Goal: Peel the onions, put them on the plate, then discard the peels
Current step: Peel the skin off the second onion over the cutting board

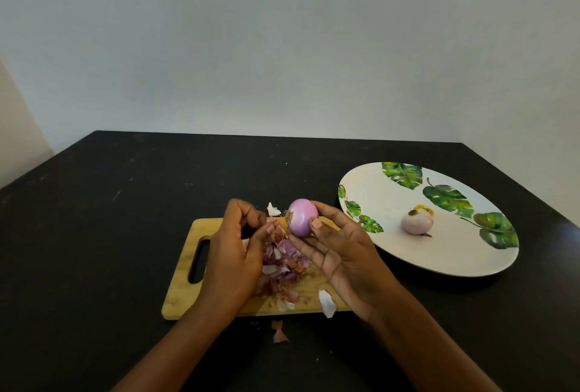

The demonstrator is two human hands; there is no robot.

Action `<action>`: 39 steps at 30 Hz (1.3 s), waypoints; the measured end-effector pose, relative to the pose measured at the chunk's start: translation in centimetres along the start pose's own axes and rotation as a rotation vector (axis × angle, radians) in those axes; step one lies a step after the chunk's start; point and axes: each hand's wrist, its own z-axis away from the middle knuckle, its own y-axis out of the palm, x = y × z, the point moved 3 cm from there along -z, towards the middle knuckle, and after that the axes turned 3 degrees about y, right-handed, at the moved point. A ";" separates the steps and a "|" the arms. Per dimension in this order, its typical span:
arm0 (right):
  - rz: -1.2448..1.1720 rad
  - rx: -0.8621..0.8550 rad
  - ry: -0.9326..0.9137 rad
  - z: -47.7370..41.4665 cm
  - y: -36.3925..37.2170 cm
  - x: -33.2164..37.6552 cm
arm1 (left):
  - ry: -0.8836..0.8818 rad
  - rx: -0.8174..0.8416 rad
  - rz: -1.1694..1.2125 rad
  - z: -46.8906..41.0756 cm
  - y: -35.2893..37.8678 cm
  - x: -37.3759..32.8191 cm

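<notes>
My right hand (342, 253) holds a smooth purple onion (302, 217) between thumb and fingers, above the far edge of a wooden cutting board (182, 294). Just left of the onion, my left hand (235, 250) has curled fingers and pinches a scrap of peel near the onion's root end. A heap of purple and white peels (282, 263) lies on the board under both hands. One pale peeled onion (417, 221) sits on the white plate (370, 184) with green leaf prints, to the right.
Loose peels lie off the heap: one white piece (327, 303) at the board's near edge, one pinkish piece (279, 332) on the black table (94, 234), one white piece (273, 209) beyond the board. A pale wall stands behind the table.
</notes>
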 end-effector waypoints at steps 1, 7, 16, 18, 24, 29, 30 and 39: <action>0.003 0.002 0.004 0.0 0.0 0.0 | -0.007 0.003 0.004 0.0 0.0 0.1; 0.050 0.050 0.036 0.2 0.4 -0.1 | -0.065 0.019 0.150 -0.1 -0.1 -0.4; 0.153 0.091 0.023 0.4 0.4 -0.2 | -0.237 -0.018 0.345 -0.4 -0.5 -0.3; 0.149 0.094 0.010 0.4 0.3 -0.3 | -0.252 -0.018 0.368 -0.5 -0.6 -0.4; 0.141 0.098 0.028 0.3 0.3 -0.5 | -0.326 0.001 0.456 -0.5 -0.6 0.0; 0.148 0.107 0.039 0.2 0.3 -0.6 | -0.319 0.037 0.438 -0.6 -0.6 -0.2; 0.159 0.106 0.034 0.2 0.2 -0.7 | -0.299 0.051 0.404 -0.6 -0.6 -0.4; 0.839 -0.054 -0.373 0.8 0.9 -0.7 | -0.202 0.051 0.144 -0.6 -0.1 -0.1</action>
